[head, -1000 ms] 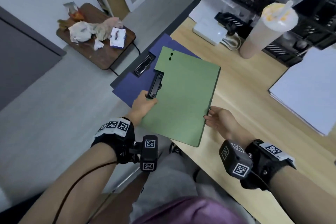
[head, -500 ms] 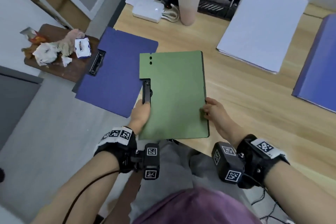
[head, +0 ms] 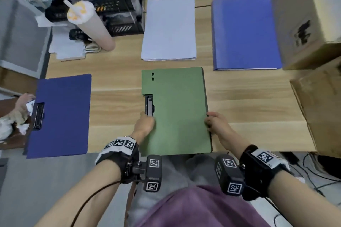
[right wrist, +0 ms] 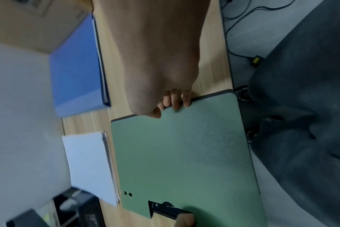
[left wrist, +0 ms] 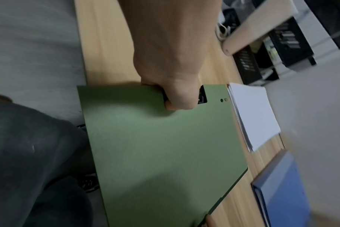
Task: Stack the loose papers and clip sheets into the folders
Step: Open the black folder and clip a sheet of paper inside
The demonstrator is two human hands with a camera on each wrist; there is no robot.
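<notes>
A closed green folder (head: 177, 110) lies flat at the desk's front edge, its black clip (head: 149, 106) on the left side. My left hand (head: 145, 125) grips that side, fingers curled over the clip; the left wrist view shows the same hold on the green folder (left wrist: 165, 145). My right hand (head: 214, 122) holds the folder's right edge, fingertips (right wrist: 175, 101) curled over the rim of the green folder (right wrist: 184, 153). A stack of white papers (head: 168, 28) lies behind it. A dark blue folder (head: 60, 116) lies at the left and a lighter blue folder (head: 243, 33) at the back right.
A tall cup with a straw (head: 92, 26) and black wire trays (head: 118, 5) stand at the back left. Cardboard boxes (head: 310, 14) crowd the right side. A small wooden table with crumpled wrappers (head: 13, 121) sits off the desk's left edge. Cables (head: 313, 171) run on the floor.
Both hands have brought the green folder rightward from beside the dark blue folder to the desk's middle, squared it to the front edge, and the view has swung right.
</notes>
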